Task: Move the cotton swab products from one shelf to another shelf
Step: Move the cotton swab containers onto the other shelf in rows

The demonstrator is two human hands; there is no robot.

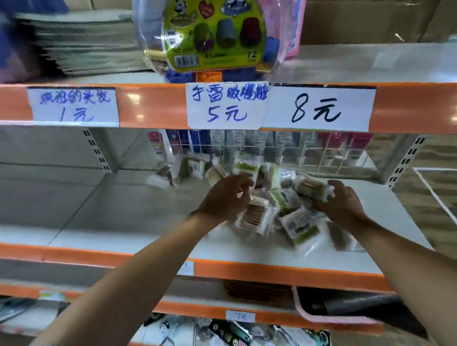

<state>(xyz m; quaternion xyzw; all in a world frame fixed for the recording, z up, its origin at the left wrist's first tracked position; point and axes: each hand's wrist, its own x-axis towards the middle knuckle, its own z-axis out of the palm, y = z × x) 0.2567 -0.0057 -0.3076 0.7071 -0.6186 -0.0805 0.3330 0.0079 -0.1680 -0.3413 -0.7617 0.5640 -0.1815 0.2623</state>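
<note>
Your left hand (225, 196), fingers curled, covers part of a swab packet (255, 214); whether it grips is unclear. Your right hand (343, 202) holds a second packet (311, 188) at its fingertips. Between and beyond both hands, the blurred pile of cotton swab packets (296, 224) lies on the middle shelf (113, 219).

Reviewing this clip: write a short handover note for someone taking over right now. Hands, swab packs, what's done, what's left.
Left hand: fingers curled at the pile's left edge; whether it holds a pack is unclear.
Right hand: grips one cotton swab pack.
Pile of swab packs lies on the middle shelf, under the 5 and 8 yuan price tags, more leaning at the back.
Done: nothing visibly moved.
Left: carry all packs to the other shelf.
</note>
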